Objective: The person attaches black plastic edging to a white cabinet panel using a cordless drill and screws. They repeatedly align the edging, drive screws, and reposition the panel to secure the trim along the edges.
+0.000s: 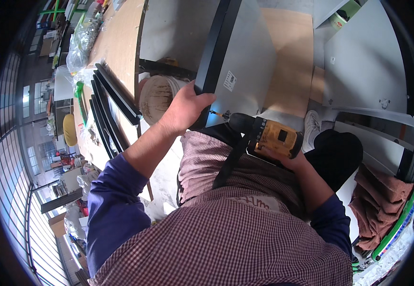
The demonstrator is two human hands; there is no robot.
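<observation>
A grey panel (247,62) with a black edge strip (215,50) stands in front of me and bears a small white label. My left hand (186,106) is closed round the near end of that edge, thumb over the top. My right hand (287,158) grips a yellow and black cordless drill (276,138) by its handle, partly hidden under the drill body. The drill points left, and its bit (219,114) reaches the panel's near end, where a bluish light falls. Whether the bit touches the panel I cannot tell.
Left of me, several black strips (114,95) lie on a wooden bench (116,45). A stained white bucket (155,99) stands beside the bench. At right are another grey panel (364,66) and a brown cloth (380,205). A plywood sheet (290,57) lies beyond the drill.
</observation>
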